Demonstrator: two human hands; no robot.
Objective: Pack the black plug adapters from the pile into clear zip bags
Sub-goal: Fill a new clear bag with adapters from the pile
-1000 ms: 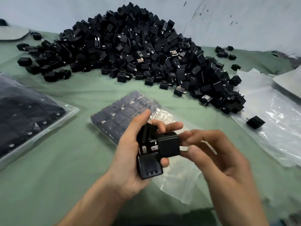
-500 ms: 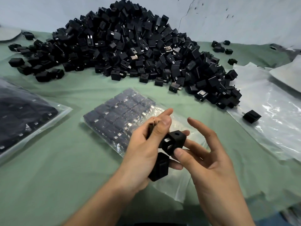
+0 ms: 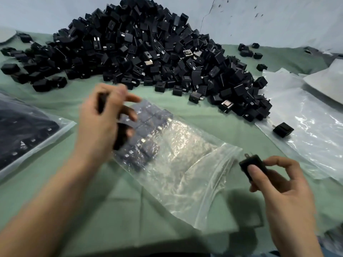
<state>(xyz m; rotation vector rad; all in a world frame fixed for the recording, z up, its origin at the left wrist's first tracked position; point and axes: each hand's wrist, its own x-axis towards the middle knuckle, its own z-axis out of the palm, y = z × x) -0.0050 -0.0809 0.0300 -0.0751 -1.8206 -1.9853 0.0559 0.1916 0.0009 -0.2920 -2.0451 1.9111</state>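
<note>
Plug adapter (image 3: 253,166) pinched in right hand (image 3: 284,184) near zip bag (image 3: 185,164) mouth for loading, spare adapters (image 3: 120,138) gripped in left hand (image 3: 100,123).

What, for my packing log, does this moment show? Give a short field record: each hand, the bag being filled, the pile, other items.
Left hand: left hand grips blurred black adapters
Right hand: right hand pinches single black plug adapter
Bag in work: clear plastic zip bag on green cloth, packed adapter rows at far end
Supply: big black adapter pile behind
Left edge: filled clear bag
Right side: empty clear bags, lone adapter on top
</note>
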